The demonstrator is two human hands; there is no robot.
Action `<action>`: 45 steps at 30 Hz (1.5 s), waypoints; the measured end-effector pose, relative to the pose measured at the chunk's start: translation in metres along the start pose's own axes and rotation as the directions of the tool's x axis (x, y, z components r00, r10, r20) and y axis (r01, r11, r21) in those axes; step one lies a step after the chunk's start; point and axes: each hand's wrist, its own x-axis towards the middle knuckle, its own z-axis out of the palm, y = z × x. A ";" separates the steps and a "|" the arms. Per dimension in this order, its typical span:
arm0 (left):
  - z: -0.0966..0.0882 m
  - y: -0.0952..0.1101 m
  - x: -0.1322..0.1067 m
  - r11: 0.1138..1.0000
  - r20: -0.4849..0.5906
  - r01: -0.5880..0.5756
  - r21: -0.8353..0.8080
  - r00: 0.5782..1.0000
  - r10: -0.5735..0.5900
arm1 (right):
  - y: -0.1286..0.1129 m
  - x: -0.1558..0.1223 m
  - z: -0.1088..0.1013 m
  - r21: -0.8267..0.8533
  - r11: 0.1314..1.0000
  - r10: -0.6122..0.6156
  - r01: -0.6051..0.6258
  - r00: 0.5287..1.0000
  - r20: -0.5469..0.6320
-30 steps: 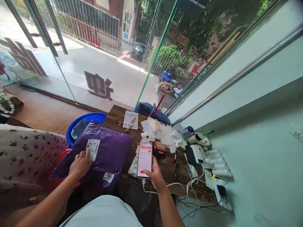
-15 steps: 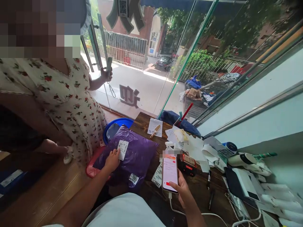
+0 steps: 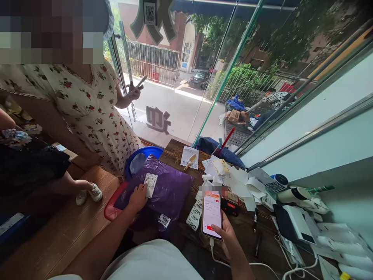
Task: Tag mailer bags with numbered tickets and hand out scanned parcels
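A purple plastic parcel (image 3: 169, 186) lies across the left edge of the dark wooden table. My left hand (image 3: 138, 199) rests flat on it, fingers stretched out and touching the edge of a white shipping label (image 3: 150, 185). A smaller sticker marked 1003 (image 3: 164, 221) is on the parcel's near corner. In my right hand (image 3: 229, 233) is a smartphone (image 3: 212, 214) with its screen lit and a white cable plugged into its bottom end. My right thumb lies over a red button on the screen. Beside the phone, a strip of numbered stickers (image 3: 194, 217) is partly covered by it.
A person in a floral dress (image 3: 90, 97) stands at the left, holding a phone. Loose papers (image 3: 237, 179), a box cutter (image 3: 190, 161), pens (image 3: 255, 220) and a white device (image 3: 297, 223) lie on the table. A blue bin (image 3: 136, 161) and red stool (image 3: 113, 204) stand left of it.
The other person's phone has tilted flatter and their body has shifted slightly right. My phone has moved a little to the right, showing more stickers. My left hand stays on the parcel.
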 end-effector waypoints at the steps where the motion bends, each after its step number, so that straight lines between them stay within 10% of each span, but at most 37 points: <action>1: 0.000 0.000 0.000 1.000 0.001 -0.004 -0.001 1.000 0.004 | 0.000 0.000 -0.001 0.001 1.000 -0.003 0.003 1.000 0.002; 32: -0.041 0.015 -0.001 0.994 0.074 0.056 -0.092 0.996 -0.050 | 0.008 0.003 -0.007 0.011 0.996 -0.094 0.094 0.981 0.168; 38: -0.063 0.066 -0.005 0.905 -0.014 -0.011 -0.425 1.000 0.006 | 0.000 0.000 0.002 0.052 0.991 -0.130 0.121 0.965 0.230; 45: -0.078 0.164 -0.026 0.446 0.100 -0.115 -0.888 0.897 0.431 | -0.013 -0.010 0.016 0.059 0.987 -0.162 0.152 0.958 0.237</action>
